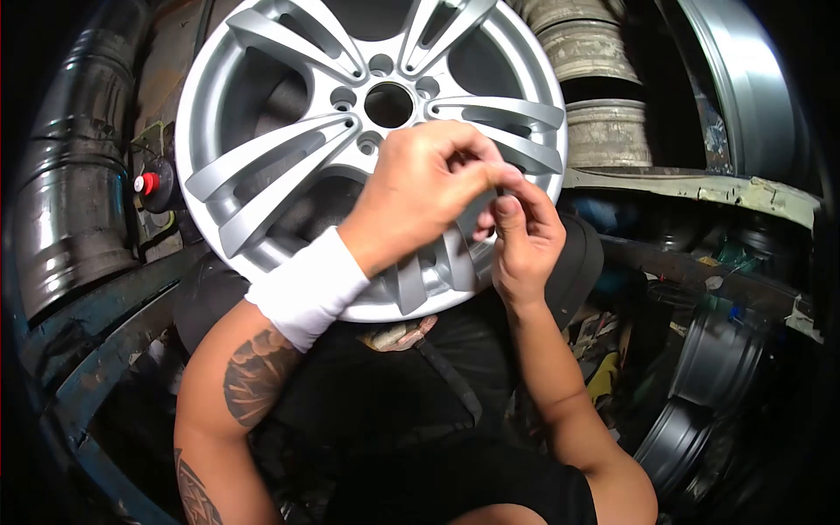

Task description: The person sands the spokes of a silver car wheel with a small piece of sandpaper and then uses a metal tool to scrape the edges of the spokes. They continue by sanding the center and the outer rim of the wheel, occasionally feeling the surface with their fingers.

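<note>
In front of me a silver alloy wheel [262, 162] faces up with its spokes and hub hole showing. My left hand [420, 188], with a white wristband [308, 282] at the wrist, is above the wheel's lower spokes. Its thumb and fingertips are pinched together. Right beside it, over the wheel's lower right, my right hand [529, 236] also has thumb and fingers drawn together. The fingertips of both hands meet or nearly meet. Whatever lies between them, if anything, is too small and hidden to make out.
Stacked metal wheels [79, 175] stand at the left, near a dark object with a red cap [147, 183]. More worn wheels [604, 131] sit on a shelf [700, 188] at upper right. Dark rims [717, 359] lie at lower right among clutter.
</note>
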`<state>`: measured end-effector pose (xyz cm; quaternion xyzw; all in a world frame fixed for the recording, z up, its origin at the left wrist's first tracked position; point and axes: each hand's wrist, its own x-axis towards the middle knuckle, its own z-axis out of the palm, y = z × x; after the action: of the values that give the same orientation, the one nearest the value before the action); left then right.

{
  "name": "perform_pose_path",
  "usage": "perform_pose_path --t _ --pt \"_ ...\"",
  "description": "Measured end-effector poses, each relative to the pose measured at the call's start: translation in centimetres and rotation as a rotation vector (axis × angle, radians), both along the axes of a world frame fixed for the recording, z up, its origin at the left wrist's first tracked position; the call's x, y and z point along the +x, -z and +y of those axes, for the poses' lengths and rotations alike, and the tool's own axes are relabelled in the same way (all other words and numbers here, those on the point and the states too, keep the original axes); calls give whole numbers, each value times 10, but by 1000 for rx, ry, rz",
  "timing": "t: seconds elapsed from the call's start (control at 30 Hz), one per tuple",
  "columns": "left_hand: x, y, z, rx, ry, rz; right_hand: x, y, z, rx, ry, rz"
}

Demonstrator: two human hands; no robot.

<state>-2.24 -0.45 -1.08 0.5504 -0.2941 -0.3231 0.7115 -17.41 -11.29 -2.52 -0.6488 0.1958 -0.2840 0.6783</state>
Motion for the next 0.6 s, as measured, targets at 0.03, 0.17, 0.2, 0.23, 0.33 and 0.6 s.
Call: perform_pose_path --t 0.03,0.17,0.2,0.23,0.33,0.6 --pt "-4 -7 1 -50 0 29 -7 2 0 45 -12 -17" --pt "-10 3 -3 -135 -109 -438 -32 -10 -3 59 -56 -54" --pt "-11 4 -4 -147 -54 -474 -40 -15 -9 3 -86 -6" --pt "-8 -2 -2 -161 0 -509 -48 -21 -15 -54 -116 43" --pt "8 2 6 13 327 -528 -66 -44 -29 -669 -251 448" --pt "44 12 15 569 201 -903 -29 -72 5 -1146 -919 795"
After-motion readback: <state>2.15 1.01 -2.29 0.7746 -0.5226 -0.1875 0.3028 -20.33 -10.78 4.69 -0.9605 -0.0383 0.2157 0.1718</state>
